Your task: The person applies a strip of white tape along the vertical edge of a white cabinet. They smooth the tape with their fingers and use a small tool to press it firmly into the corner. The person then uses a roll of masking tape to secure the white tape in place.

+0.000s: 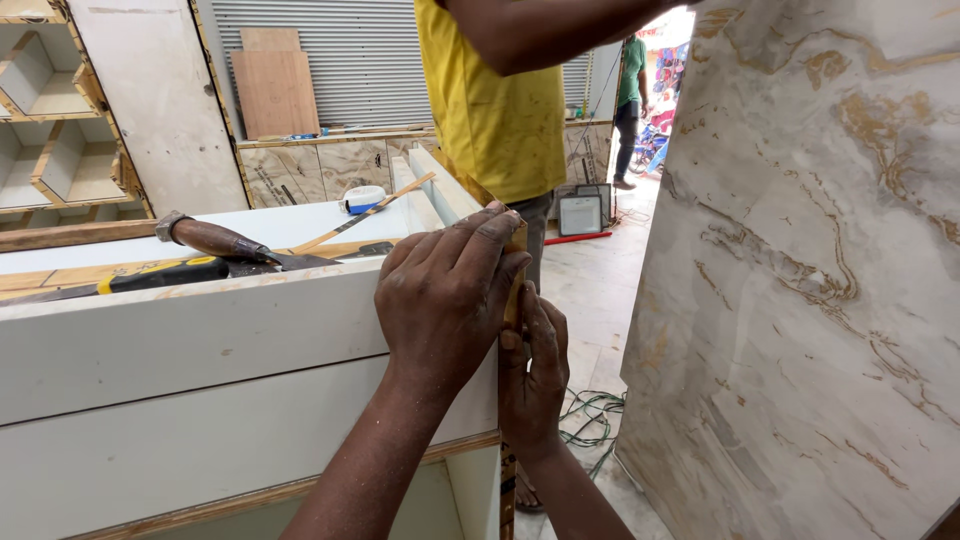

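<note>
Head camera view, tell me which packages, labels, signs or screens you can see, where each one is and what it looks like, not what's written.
Framed panels: two flat rectangles with dark borders and pale grey faces, leaning on the floor behind the person in the yellow shirt; whether they are screens cannot be told.
Tape roll: round, white with a blue band, on the white worktop beyond the hammer.
No clear packages or signs show.
</note>
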